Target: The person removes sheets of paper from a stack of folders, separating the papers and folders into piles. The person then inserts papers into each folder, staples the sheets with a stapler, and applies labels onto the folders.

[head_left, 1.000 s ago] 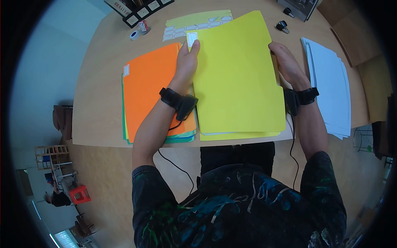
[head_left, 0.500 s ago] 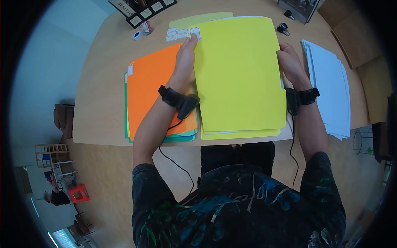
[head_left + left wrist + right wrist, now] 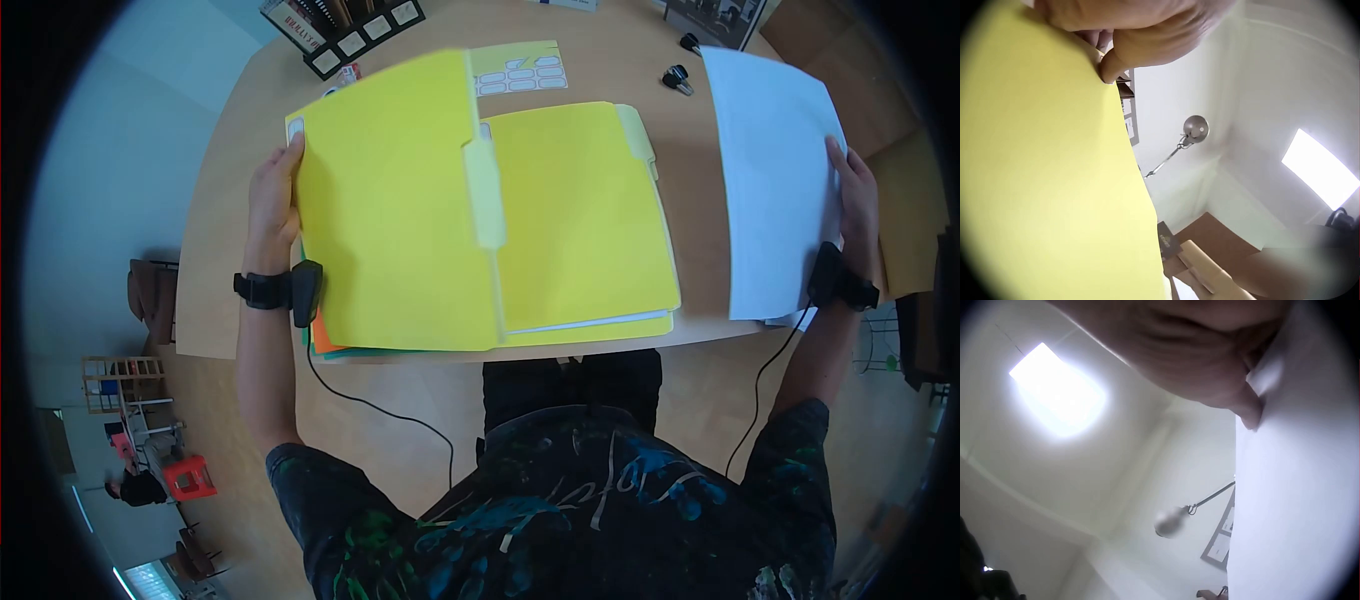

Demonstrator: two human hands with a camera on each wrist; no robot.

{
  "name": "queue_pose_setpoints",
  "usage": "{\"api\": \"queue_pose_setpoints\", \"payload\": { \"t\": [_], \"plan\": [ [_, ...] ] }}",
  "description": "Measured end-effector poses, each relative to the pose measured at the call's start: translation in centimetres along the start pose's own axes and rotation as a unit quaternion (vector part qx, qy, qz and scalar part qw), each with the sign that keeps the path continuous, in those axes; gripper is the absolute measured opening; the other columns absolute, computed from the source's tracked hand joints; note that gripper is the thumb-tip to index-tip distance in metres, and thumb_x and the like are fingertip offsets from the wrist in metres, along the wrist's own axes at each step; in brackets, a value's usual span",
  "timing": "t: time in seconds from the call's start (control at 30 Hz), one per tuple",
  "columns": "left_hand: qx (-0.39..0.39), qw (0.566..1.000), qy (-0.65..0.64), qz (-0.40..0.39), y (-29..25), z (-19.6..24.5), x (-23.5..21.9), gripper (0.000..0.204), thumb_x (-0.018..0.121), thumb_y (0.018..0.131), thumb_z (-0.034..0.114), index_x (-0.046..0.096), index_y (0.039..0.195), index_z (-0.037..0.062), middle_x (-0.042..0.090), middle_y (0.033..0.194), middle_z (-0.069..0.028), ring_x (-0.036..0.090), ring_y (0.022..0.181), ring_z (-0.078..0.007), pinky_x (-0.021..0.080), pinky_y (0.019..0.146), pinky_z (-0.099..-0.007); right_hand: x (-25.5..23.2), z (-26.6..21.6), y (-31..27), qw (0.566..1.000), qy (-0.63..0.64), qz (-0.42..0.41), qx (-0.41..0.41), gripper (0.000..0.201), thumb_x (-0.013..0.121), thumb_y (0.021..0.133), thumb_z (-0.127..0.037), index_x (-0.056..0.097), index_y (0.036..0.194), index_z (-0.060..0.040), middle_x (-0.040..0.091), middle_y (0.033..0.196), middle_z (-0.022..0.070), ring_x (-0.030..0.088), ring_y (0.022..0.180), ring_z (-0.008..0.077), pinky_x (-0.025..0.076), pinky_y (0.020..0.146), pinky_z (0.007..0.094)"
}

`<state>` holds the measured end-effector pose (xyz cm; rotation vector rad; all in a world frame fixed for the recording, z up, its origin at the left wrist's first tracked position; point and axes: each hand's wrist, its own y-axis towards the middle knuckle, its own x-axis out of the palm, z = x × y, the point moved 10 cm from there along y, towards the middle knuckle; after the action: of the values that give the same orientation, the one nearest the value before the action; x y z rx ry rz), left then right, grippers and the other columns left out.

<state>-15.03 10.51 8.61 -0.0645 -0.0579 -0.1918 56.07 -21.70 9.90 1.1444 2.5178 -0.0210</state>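
My left hand (image 3: 272, 200) grips a yellow file folder (image 3: 400, 220) by its left edge, thumb beside a white label at the top corner. The folder is over the orange folder (image 3: 322, 335) and its stack, hiding most of them. In the left wrist view the thumb presses on the folder's edge (image 3: 1047, 169). On the right, my right hand (image 3: 857, 205) pinches white paper (image 3: 775, 190) at its right edge, with the thumb on top. More yellow folders (image 3: 585, 215) lie at the middle, with white paper showing at their lower edge.
A sheet of labels (image 3: 520, 75) lies behind the folders. A black rack (image 3: 365, 35) stands at the back left. Two small black objects (image 3: 677, 78) and a dark picture box (image 3: 715, 22) are at the back right. Cables hang from both wrists.
The left hand has carried the top yellow folder leftward from the middle over the orange stack. My right hand has left the yellow folders, moved right and taken hold of the white paper.
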Motion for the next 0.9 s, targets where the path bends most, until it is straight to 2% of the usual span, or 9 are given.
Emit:
{"api": "queue_pose_setpoints", "payload": {
  "t": [0.27, 0.33, 0.4, 0.43, 0.47, 0.53, 0.67, 0.73, 0.9],
  "plan": [
    [-0.046, 0.963, 0.239, 0.117, 0.5, -7.7, -6.4, 0.044, 0.063, 0.099, 0.030, 0.059, 0.121, -0.0079, 0.069, 0.099, -0.0102, 0.067, 0.082, -0.0158, 0.055, 0.073, -0.0283, -5.9, 12.0, 2.1, 0.972, -0.224, 0.022, 0.063, 0.053, 0.072, 0.091, -0.040, 0.067, 0.115, 0.0066, 0.069, 0.086, 0.0071, 0.062, 0.074, 0.0111, 0.050, 0.071, 0.0277],
    [0.043, 0.939, 0.310, 0.140, 0.5, -6.0, -5.6, 0.048, 0.064, 0.098, 0.031, 0.058, 0.126, -0.0078, 0.067, 0.109, -0.0133, 0.067, 0.095, -0.0175, 0.054, 0.084, -0.0309, -5.8, 14.0, 2.5, 0.951, -0.286, -0.024, 0.117, 0.060, 0.070, 0.092, -0.041, 0.060, 0.128, 0.0055, 0.071, 0.101, 0.0124, 0.066, 0.085, 0.0167, 0.052, 0.078, 0.0307],
    [0.122, 0.883, 0.425, 0.158, 0.3, -3.5, -4.4, 0.049, 0.065, 0.097, 0.030, 0.058, 0.127, -0.0074, 0.068, 0.110, -0.0129, 0.067, 0.095, -0.0191, 0.053, 0.085, -0.0329, -7.4, 10.5, 1.6, 0.868, -0.469, 0.163, -0.009, 0.065, 0.071, 0.089, -0.042, 0.058, 0.132, 0.0050, 0.068, 0.116, 0.0225, 0.067, 0.105, 0.0262, 0.053, 0.088, 0.0364],
    [0.199, 0.804, 0.534, 0.169, -0.6, -1.1, -2.5, 0.049, 0.065, 0.095, 0.029, 0.059, 0.128, -0.0070, 0.068, 0.110, -0.0126, 0.067, 0.096, -0.0207, 0.053, 0.087, -0.0348, -6.1, 7.6, 0.7, 0.858, -0.484, 0.168, -0.032, 0.067, 0.068, 0.091, -0.045, 0.054, 0.137, 0.0021, 0.063, 0.128, 0.0263, 0.062, 0.120, 0.0305, 0.051, 0.097, 0.0385],
    [0.198, 0.803, 0.536, 0.170, -1.4, 0.4, -0.8, 0.049, 0.065, 0.095, 0.029, 0.059, 0.128, -0.0070, 0.068, 0.110, -0.0126, 0.067, 0.096, -0.0207, 0.053, 0.087, -0.0348, -4.1, 4.5, -0.5, 0.859, -0.483, 0.166, -0.032, 0.067, 0.068, 0.091, -0.045, 0.054, 0.137, 0.0021, 0.063, 0.128, 0.0263, 0.062, 0.120, 0.0305, 0.051, 0.097, 0.0385],
    [0.051, 0.949, 0.311, 0.016, -1.7, -0.9, 5.4, 0.050, 0.062, 0.098, 0.031, 0.056, 0.133, -0.0037, 0.059, 0.129, -0.0151, 0.055, 0.122, -0.0218, 0.045, 0.104, -0.0352, 1.7, -2.3, -3.5, 0.923, -0.345, 0.120, -0.120, 0.057, 0.066, 0.095, -0.038, 0.057, 0.134, 0.0012, 0.066, 0.122, 0.0230, 0.065, 0.113, 0.0273, 0.051, 0.095, 0.0361],
    [-0.088, 0.975, 0.106, -0.172, -2.2, -4.9, 16.2, 0.050, 0.063, 0.097, 0.034, 0.056, 0.136, 0.0035, 0.054, 0.137, -0.0082, 0.050, 0.128, -0.0259, 0.041, 0.107, -0.0365, 16.7, -7.3, -6.1, 0.961, -0.143, -0.134, -0.193, 0.040, 0.065, 0.097, -0.022, 0.061, 0.129, 0.0020, 0.071, 0.111, 0.0169, 0.068, 0.102, 0.0222, 0.052, 0.089, 0.0311],
    [-0.096, 0.961, 0.167, -0.199, -2.0, -5.6, 20.2, 0.054, 0.062, 0.096, 0.038, 0.055, 0.136, 0.0031, 0.052, 0.138, -0.0121, 0.049, 0.129, -0.0268, 0.039, 0.108, -0.0371, 23.7, -6.7, -6.7, 0.946, -0.047, -0.263, -0.186, 0.041, 0.065, 0.097, -0.021, 0.060, 0.128, 0.0054, 0.071, 0.110, 0.0175, 0.068, 0.101, 0.0227, 0.052, 0.089, 0.0315],
    [-0.050, 0.967, 0.232, -0.092, -1.5, -6.3, 22.3, 0.055, 0.062, 0.095, 0.037, 0.054, 0.136, 0.0010, 0.053, 0.137, -0.0165, 0.049, 0.129, -0.0293, 0.037, 0.110, -0.0380, 29.7, -4.1, -7.3, 0.952, -0.123, -0.255, -0.114, 0.051, 0.070, 0.091, -0.022, 0.057, 0.128, 0.0116, 0.069, 0.111, 0.0224, 0.068, 0.104, 0.0277, 0.052, 0.091, 0.0348]
  ]
}}
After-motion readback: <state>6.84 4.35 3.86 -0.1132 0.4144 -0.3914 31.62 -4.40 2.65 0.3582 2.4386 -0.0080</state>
